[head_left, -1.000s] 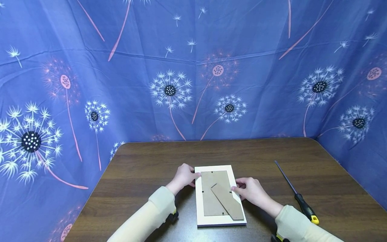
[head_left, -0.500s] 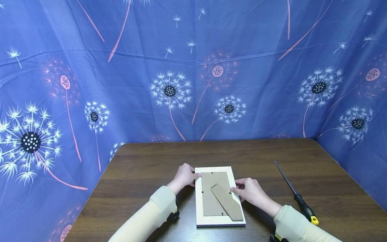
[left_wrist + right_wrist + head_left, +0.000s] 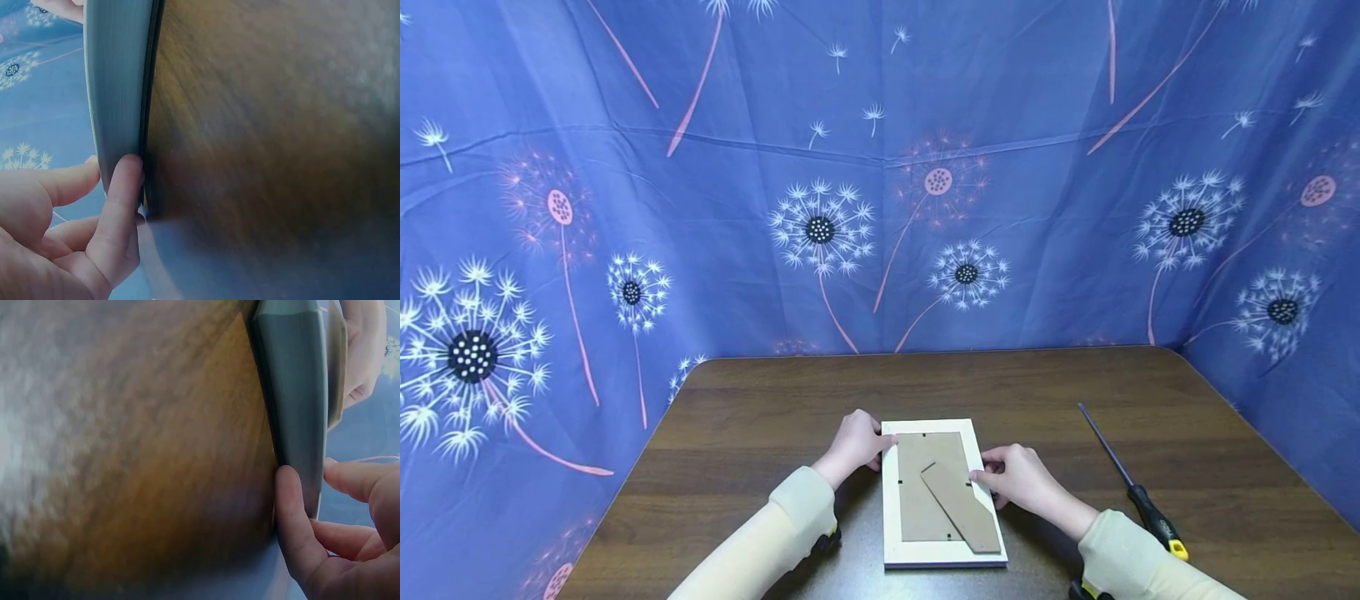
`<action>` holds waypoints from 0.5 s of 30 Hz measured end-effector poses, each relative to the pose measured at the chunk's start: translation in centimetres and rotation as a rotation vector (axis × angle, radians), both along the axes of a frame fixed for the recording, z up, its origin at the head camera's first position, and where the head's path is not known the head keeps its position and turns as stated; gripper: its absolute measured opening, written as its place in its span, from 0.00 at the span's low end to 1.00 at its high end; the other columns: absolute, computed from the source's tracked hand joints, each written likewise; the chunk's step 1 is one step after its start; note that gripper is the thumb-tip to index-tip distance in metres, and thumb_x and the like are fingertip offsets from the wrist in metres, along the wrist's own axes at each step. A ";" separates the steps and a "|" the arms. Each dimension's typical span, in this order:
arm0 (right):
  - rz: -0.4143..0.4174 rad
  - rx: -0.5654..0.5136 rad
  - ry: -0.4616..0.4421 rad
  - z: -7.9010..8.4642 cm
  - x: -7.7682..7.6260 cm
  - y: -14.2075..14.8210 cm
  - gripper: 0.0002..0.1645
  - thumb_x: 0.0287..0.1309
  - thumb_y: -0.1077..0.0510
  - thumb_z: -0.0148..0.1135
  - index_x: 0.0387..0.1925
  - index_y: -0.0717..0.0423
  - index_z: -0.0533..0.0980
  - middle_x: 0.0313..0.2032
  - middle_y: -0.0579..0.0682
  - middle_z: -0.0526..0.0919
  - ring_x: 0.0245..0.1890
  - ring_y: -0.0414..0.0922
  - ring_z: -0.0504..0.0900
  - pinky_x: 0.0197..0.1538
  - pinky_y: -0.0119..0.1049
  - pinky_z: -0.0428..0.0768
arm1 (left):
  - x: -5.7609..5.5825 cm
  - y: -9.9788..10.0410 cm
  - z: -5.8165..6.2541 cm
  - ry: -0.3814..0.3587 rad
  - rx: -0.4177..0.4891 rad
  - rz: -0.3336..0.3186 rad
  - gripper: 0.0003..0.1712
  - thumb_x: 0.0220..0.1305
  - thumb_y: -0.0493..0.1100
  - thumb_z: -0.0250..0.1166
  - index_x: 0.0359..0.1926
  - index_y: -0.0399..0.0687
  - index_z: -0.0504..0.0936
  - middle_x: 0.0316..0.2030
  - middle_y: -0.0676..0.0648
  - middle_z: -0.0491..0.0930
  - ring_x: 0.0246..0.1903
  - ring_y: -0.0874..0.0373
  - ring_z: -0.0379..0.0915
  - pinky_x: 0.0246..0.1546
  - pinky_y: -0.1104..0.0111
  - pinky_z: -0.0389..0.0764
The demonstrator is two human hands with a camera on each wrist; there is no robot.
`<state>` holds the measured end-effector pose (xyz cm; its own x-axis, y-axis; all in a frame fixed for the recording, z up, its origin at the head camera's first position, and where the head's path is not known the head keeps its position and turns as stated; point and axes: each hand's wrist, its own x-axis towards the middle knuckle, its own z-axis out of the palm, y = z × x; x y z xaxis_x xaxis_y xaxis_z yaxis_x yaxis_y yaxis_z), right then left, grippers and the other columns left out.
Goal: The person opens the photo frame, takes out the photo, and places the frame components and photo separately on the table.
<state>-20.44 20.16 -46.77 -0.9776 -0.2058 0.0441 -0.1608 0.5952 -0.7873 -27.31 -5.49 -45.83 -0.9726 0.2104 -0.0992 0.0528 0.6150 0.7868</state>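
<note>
A white picture frame (image 3: 891,500) is back side up at the near middle of the table, its brown backing board (image 3: 917,492) and slanted stand leg (image 3: 966,512) showing. My left hand (image 3: 855,442) pinches its left edge near the top, thumb over the border. On the opposite edge, my right hand (image 3: 1026,479) grips about halfway down, the thumb also on top. Both wrist views show fingers (image 3: 122,187) against the frame's side walls (image 3: 297,394). Whether the frame rests flat or is slightly raised, I cannot tell. Its front is hidden.
To the right of my right hand lies a screwdriver (image 3: 1153,517) with a black and yellow handle, its shaft pointing away. The brown wooden table (image 3: 760,400) ends at the back against a blue dandelion-print cloth (image 3: 722,208).
The head view has tilted up very slightly. Within it, the frame has come marginally nearer to me, with both hands keeping the same hold. The screwdriver lies as before.
</note>
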 end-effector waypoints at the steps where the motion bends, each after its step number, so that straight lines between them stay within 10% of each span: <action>1: 0.005 0.007 -0.003 0.0 0.0 0.1 0.14 0.52 0.59 0.68 0.37 0.67 0.80 0.20 0.47 0.76 0.11 0.40 0.79 0.15 0.32 0.80 | 0.0 0.0 0.0 -0.005 0.005 0.004 0.10 0.58 0.39 0.67 0.29 0.34 0.83 0.13 0.45 0.78 0.11 0.57 0.77 0.16 0.69 0.82; 15: 0.104 0.205 0.043 3.2 1.8 2.8 0.25 0.52 0.55 0.68 0.45 0.71 0.76 0.20 0.43 0.74 0.10 0.38 0.74 0.14 0.28 0.75 | 2.2 -1.0 0.6 -0.012 0.068 -0.064 0.17 0.56 0.36 0.67 0.43 0.25 0.78 0.16 0.42 0.79 0.14 0.51 0.80 0.15 0.67 0.83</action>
<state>-18.64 22.99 -43.55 -0.9487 -0.3146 0.0326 -0.2609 0.7201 -0.6430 -25.12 -6.48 -45.27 -0.9559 0.2784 -0.0938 0.0807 0.5559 0.8273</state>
